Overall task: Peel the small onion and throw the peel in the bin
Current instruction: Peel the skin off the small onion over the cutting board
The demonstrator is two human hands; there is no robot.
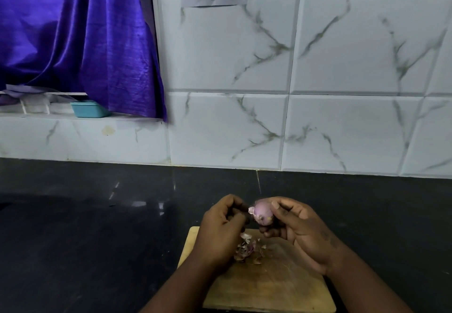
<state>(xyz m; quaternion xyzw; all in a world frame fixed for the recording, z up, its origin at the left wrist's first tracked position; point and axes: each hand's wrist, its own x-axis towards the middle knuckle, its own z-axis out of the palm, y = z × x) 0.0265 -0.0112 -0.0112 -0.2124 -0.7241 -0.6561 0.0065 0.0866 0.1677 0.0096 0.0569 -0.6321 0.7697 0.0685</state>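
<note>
My right hand [296, 227] holds a small pink onion [263, 212] between thumb and fingers, above the far end of a wooden chopping board [274, 288]. A pale flap of skin sticks out on the onion's left side. My left hand [221, 227] is right beside it with its fingers curled, pinching at that flap. A small heap of dry onion peel [245, 249] lies on the board under my left hand. No bin is in view.
The board rests on a black countertop [97, 239] that runs to a white marbled tile wall [269, 117]. At the far left a blue curtain [80, 38] hangs over a ledge holding a small teal tub [88, 109].
</note>
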